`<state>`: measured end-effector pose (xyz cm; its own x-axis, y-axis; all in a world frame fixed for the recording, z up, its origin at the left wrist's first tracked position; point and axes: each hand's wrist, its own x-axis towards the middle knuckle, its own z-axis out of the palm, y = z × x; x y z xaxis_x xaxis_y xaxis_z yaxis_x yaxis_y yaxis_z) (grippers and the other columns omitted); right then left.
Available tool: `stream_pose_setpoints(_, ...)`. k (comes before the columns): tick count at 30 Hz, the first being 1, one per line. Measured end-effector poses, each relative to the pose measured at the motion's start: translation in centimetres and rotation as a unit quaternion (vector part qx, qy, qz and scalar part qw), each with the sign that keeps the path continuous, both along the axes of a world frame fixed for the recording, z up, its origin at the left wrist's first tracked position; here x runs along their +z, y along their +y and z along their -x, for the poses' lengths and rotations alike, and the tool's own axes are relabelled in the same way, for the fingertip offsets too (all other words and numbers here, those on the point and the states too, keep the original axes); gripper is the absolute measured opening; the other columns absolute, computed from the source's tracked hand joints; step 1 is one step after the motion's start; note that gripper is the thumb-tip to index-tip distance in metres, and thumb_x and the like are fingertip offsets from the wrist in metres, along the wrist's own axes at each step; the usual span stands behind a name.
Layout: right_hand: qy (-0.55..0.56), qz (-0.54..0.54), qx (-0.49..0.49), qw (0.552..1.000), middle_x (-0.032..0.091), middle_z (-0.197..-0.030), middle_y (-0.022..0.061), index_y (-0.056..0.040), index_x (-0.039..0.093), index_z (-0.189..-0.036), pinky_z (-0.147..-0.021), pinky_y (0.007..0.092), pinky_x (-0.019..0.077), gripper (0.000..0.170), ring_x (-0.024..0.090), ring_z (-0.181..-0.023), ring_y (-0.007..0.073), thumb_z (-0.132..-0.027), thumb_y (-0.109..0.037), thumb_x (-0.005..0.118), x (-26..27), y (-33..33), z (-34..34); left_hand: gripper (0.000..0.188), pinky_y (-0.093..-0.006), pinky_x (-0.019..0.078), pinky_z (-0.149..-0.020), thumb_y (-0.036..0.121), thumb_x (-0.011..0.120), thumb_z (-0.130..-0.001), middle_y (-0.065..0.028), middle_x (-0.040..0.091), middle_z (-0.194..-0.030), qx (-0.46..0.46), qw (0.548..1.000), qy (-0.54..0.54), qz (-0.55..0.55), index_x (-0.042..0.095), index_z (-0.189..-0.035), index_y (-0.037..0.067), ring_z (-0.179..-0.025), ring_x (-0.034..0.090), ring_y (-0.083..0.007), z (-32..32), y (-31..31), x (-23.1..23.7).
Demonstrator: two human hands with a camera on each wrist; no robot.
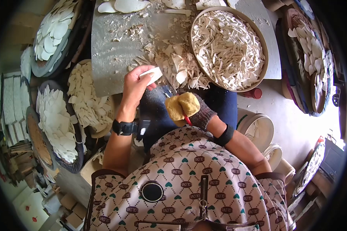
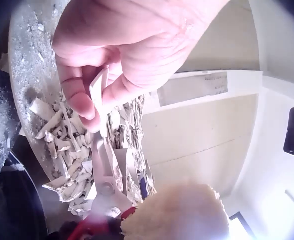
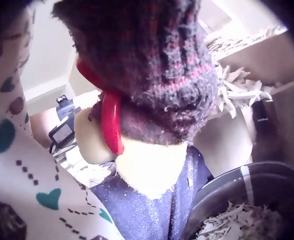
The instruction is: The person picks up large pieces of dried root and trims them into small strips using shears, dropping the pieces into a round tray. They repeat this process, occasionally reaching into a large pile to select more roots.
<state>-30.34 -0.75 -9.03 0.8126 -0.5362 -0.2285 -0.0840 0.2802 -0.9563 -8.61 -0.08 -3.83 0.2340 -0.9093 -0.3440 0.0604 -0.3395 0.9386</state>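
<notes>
The left hand [image 1: 137, 85], bare, pinches a thin white piece [image 1: 150, 77] between thumb and fingers; the left wrist view shows the piece [image 2: 99, 95] edge-on under the hand [image 2: 132, 45]. The right hand [image 1: 194, 111], in a dark knitted glove with yellow padding [image 1: 182, 106], grips red-handled scissors [image 2: 104, 185]. Their blades point toward the white piece, close under the left fingertips; whether they touch it, I cannot tell. In the right wrist view a red handle [image 3: 112, 120] curves out of the glove [image 3: 152, 75] beside the pale padding; the fingertips there are hidden.
A grey table [image 1: 115, 54] carries scattered scraps and, at its right, a round tray [image 1: 263, 57] heaped with strips. Round trays of white pieces [image 1: 56, 123] stand at the left, others at the right. Buckets [image 1: 266, 133] are by the right forearm. An apron covers the lap.
</notes>
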Motion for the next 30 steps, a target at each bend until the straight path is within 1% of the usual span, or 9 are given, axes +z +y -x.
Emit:
stream_pose_setpoints(1, 0.029, 0.136, 0.042, 0.989, 0.061, -0.085, 0.0055, -0.0043, 0.06, -0.091, -0.072, 0.0268, 0.0483, 0.02, 0.057, -0.079, 0.0087, -0.077, -0.018, 0.066, -0.1, 0.1, 0.2, 0.023, -0.0206, 0.0458, -0.051, 0.009, 0.055, -0.083, -0.01, 0.063, -0.087, 0.002, 1.0, -0.008, -0.001, 0.058, -0.104, -0.001, -0.058, 0.057, -0.0095, -0.8, 0.8, 0.3)
stream_pose_setpoints(4, -0.009, 0.062, 0.041, 0.997, 0.061, -0.087, 0.0043, -0.004, 0.059, -0.093, -0.075, 0.0268, 0.0478, 0.015, 0.058, -0.084, 0.0114, -0.078, -0.008, 0.062, 0.0, 0.9, 1.0, 0.025, -0.0225, 0.0486, -0.056, 0.01, 0.055, -0.084, -0.0105, 0.063, -0.088, 0.085, 0.993, -0.083, -0.014, 0.056, -0.106, 0.0, -0.062, 0.059, -0.0133, -6.1, 3.6, 1.3)
stream_pose_setpoints(6, -0.112, -0.255, 0.011, 0.96, 0.06, -0.088, 0.0037, -0.0039, 0.059, -0.094, -0.076, 0.0264, 0.0476, 0.014, 0.058, -0.085, 0.0122, -0.08, -0.005, 0.059, -3.0, 2.1, 1.9, 0.029, -0.0281, 0.0494, -0.07, 0.009, 0.057, -0.082, -0.0099, 0.062, -0.091, 0.168, 0.938, -0.299, 0.055, 0.055, -0.109, 0.0, -0.073, 0.06, -0.0195, -12.7, 6.3, 0.2)
stream_pose_setpoints(8, -0.131, -0.323, 0.003, 0.937, 0.064, -0.085, 0.007, -0.0037, 0.061, -0.093, -0.071, 0.0294, 0.049, 0.016, 0.061, -0.078, 0.0151, -0.078, -0.005, 0.058, -1.7, 3.2, 1.7, 0.029, -0.0315, 0.0444, -0.083, 0.009, 0.059, -0.08, -0.01, 0.062, -0.097, 0.184, 0.696, -0.692, 0.056, 0.056, -0.107, 0.0, -0.088, 0.058, -0.0226, -13.7, 7.3, 3.0)
stream_pose_setpoints(10, 0.01, 0.051, 0.079, 0.996, 0.063, -0.082, 0.0083, -0.0048, 0.059, -0.096, -0.068, 0.0301, 0.0477, 0.02, 0.061, -0.077, 0.0157, -0.076, -0.007, 0.059, 3.6, 2.4, 1.3, 0.026, -0.0304, 0.0413, -0.086, 0.01, 0.063, -0.077, -0.0106, 0.062, -0.101, 0.164, 0.827, -0.529, 0.094, 0.06, -0.101, 0.0, -0.095, 0.056, -0.0196, -11.3, 5.9, 3.8)
stream_pose_setpoints(13, -0.06, 0.052, 0.089, 0.993, 0.061, -0.082, 0.0124, -0.0066, 0.056, -0.096, -0.065, 0.0311, 0.0462, 0.022, 0.061, -0.077, 0.023, -0.075, -0.012, 0.059, 5.2, 3.1, 1.6, 0.021, -0.0242, 0.0439, -0.08, 0.01, 0.061, -0.08, -0.0082, 0.064, -0.093, 0.074, 0.974, -0.199, 0.082, 0.063, -0.097, -0.001, -0.087, 0.058, -0.0141, -3.0, 1.4, 4.6)
stream_pose_setpoints(16, -0.011, 0.097, 0.09, 0.991, 0.06, -0.082, 0.0142, -0.0059, 0.056, -0.095, -0.064, 0.032, 0.0465, 0.022, 0.059, -0.074, 0.0275, -0.075, -0.014, 0.059, 7.2, 3.1, 2.3, 0.024, -0.0188, 0.0453, -0.059, 0.016, 0.062, -0.081, -0.0059, 0.063, -0.082, -0.017, 0.991, -0.131, 0.027, 0.062, -0.099, -0.001, -0.066, 0.057, -0.0089, 2.0, -3.1, 2.0)
stream_pose_setpoints(20, 0.039, 0.206, 0.077, 0.975, 0.059, -0.076, 0.015, -0.0064, 0.054, -0.097, -0.063, 0.0345, 0.0464, 0.027, 0.059, -0.074, 0.0312, -0.073, -0.016, 0.06, 7.7, 3.4, 3.3, 0.054, -0.019, 0.0433, -0.05, 0.033, 0.073, -0.069, -0.0049, 0.06, -0.075, -0.106, 0.912, -0.397, 0.007, 0.055, -0.103, -0.006, -0.062, 0.056, -0.0087, 5.5, -7.0, -0.4)
stream_pose_setpoints(30, 0.052, 0.267, 0.077, 0.959, 0.057, -0.071, 0.0171, -0.0083, 0.052, -0.095, -0.057, 0.0385, 0.0457, 0.033, 0.058, -0.069, 0.0363, -0.068, -0.024, 0.062, 6.8, 4.2, 4.0, 0.036, -0.0263, 0.0527, -0.06, 0.001, 0.062, -0.077, -0.0107, 0.059, -0.089, 0.014, 0.999, 0.034, 0.019, 0.043, -0.108, -0.002, -0.072, 0.061, -0.0167, 3.6, -5.6, -0.4)
